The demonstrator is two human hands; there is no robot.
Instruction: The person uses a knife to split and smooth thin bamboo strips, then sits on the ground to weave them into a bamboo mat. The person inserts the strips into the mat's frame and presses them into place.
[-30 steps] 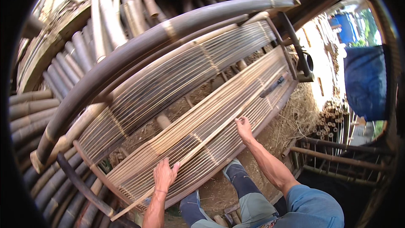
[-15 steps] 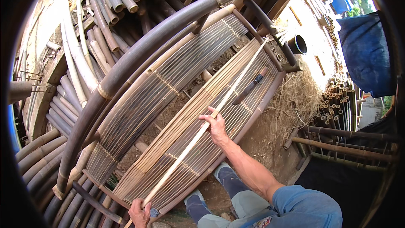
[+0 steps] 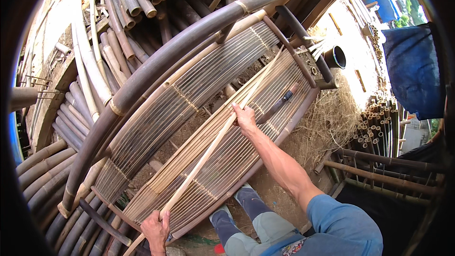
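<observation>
A long pale bamboo strip (image 3: 204, 159) slants over a dark bamboo bench frame (image 3: 297, 114) with a slatted surface. My left hand (image 3: 155, 230) is closed on the strip near its lower end, by the bench's near left corner. Farther up, my right hand (image 3: 244, 116) pinches the same strip between thumb and fingers, above a row of pale slats (image 3: 189, 143). The strip's far end reaches the crossbar at the right end. Just right of my right hand, a knife (image 3: 275, 107) with a dark blade lies on the dark slats.
A thick curved bamboo rail (image 3: 173, 47) arches along the bench's far side. Bamboo poles (image 3: 121, 0) are piled at the upper left. A black bucket (image 3: 335, 57) stands beyond the right end, near dry shavings (image 3: 334, 121). A blue tarp (image 3: 413, 68) hangs at right.
Both hands have moved up the picture with the strip. The strip now lies closer to the pale slats, and its far end has shifted left. The view has also shifted slightly.
</observation>
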